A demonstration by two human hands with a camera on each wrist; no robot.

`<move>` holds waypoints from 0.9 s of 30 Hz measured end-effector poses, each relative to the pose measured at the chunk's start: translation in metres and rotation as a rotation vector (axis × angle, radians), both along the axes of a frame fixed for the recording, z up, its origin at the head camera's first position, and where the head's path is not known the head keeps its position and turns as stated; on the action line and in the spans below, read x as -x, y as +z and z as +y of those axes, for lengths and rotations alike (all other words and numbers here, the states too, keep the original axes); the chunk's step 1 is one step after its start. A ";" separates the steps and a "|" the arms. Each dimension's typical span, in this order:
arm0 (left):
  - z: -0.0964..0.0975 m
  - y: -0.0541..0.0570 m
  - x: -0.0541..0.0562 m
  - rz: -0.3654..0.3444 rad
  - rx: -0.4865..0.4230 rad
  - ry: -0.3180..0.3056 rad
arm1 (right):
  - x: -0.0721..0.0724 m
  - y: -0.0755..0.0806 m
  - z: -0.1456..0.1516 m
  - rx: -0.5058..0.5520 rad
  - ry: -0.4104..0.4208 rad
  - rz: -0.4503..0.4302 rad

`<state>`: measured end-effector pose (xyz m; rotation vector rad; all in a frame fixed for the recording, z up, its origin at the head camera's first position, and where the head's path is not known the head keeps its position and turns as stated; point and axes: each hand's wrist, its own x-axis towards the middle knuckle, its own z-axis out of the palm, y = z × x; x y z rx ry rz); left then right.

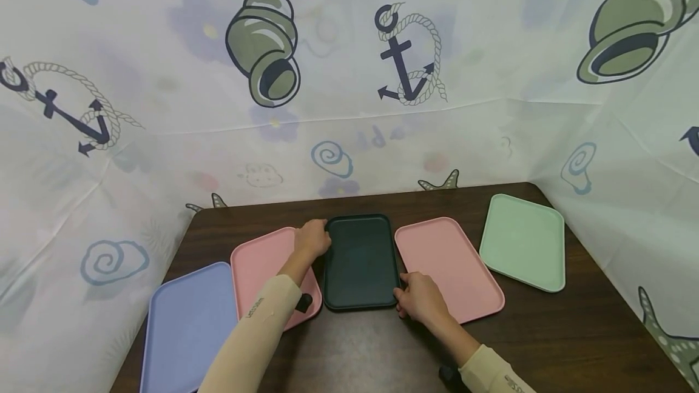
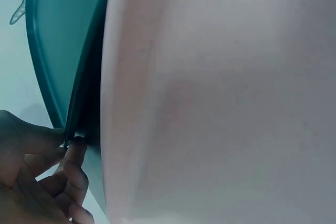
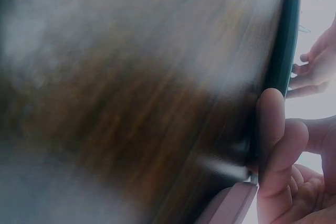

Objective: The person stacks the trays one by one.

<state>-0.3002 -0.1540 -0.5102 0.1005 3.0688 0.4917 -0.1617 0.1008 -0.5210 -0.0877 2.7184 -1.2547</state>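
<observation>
A dark green rectangular tray (image 1: 360, 262) lies in the middle of the table, between two pink trays. At its far left corner my left hand (image 1: 314, 239) pinches the rim, and the left wrist view shows thumb and fingertips (image 2: 79, 148) meeting on that edge. My right hand (image 1: 420, 297) grips the same tray near its lower right corner. In the right wrist view curled fingers (image 3: 273, 124) lie against the green edge. The left forearm passes over the left pink tray (image 1: 262, 265) and hides part of it; the right hand overlaps the right pink tray (image 1: 450, 268).
A blue tray (image 1: 188, 326) lies at the far left, close beside the left pink one. At the right a light green tray (image 1: 524, 241) sits at an angle. The dark wooden table (image 1: 338, 356) backs onto a white cloth (image 1: 338, 77) printed with shells and anchors.
</observation>
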 end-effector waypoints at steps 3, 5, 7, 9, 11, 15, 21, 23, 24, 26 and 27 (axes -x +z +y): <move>-0.001 0.000 -0.002 -0.001 0.012 -0.004 | -0.001 0.000 -0.001 0.003 0.003 0.004; -0.001 0.001 -0.004 0.000 0.023 -0.012 | -0.002 0.000 -0.001 0.003 0.008 0.009; -0.001 0.001 -0.006 0.010 0.026 -0.020 | -0.003 0.000 -0.001 0.004 0.006 0.006; -0.001 0.000 -0.008 0.021 0.026 -0.027 | -0.004 0.000 -0.001 0.000 0.009 0.008; -0.001 0.000 -0.010 0.034 0.019 -0.033 | -0.005 0.001 -0.001 -0.011 0.011 0.010; -0.002 -0.002 -0.015 0.042 0.014 -0.044 | -0.008 0.003 -0.001 -0.033 0.009 0.014; 0.000 -0.002 -0.029 0.110 0.004 -0.030 | -0.016 0.008 0.007 -0.014 0.001 0.041; 0.004 0.000 -0.035 0.169 -0.027 -0.023 | -0.018 0.011 0.014 0.001 -0.010 0.060; 0.007 0.001 -0.038 0.205 -0.042 -0.026 | -0.019 0.012 0.018 0.003 -0.019 0.069; 0.015 0.003 -0.046 0.276 -0.070 -0.044 | -0.021 0.015 0.028 0.015 -0.047 0.069; 0.019 0.005 -0.050 0.310 -0.076 -0.060 | -0.022 0.017 0.034 0.019 -0.063 0.066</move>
